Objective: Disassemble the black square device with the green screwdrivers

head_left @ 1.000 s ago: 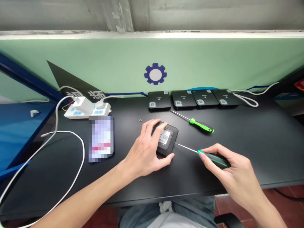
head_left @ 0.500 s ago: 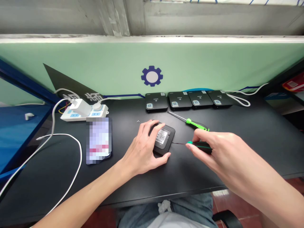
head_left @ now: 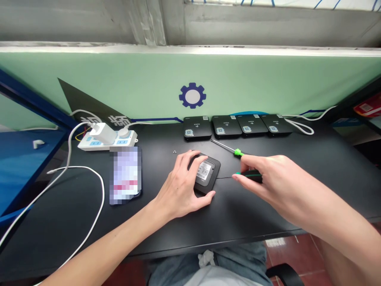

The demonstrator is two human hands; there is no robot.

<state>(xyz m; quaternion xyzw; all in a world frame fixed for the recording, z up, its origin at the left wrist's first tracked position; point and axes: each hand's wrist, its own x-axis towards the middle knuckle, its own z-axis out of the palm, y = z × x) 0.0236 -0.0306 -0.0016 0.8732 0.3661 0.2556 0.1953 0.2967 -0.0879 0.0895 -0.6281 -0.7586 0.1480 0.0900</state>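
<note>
My left hand [head_left: 181, 186] grips a small black box [head_left: 212, 174] by its edges on the dark table, with a white label showing on its upper face. A dark-handled screwdriver [head_left: 252, 175] is held in my right hand [head_left: 262, 174]; its thin shaft points left and the tip reaches the box's right edge. A second screwdriver [head_left: 238, 152], green and black, lies just behind my right hand, its handle partly hidden by the fingers. Several tiny screws [head_left: 174, 151] lie behind my left hand.
Several black boxes [head_left: 197, 128] line the back of the table [head_left: 166, 234]. On the left are a white power strip [head_left: 131, 140] with plugs, a phone [head_left: 125, 174] with a blurred screen, and a long white cable [head_left: 102, 190]. A green partition [head_left: 133, 87] stands behind.
My right hand has moved slightly up with the screwdriver and now covers more of the green screwdriver's handle. My left hand keeps its hold on the box. The view has shifted slightly.
</note>
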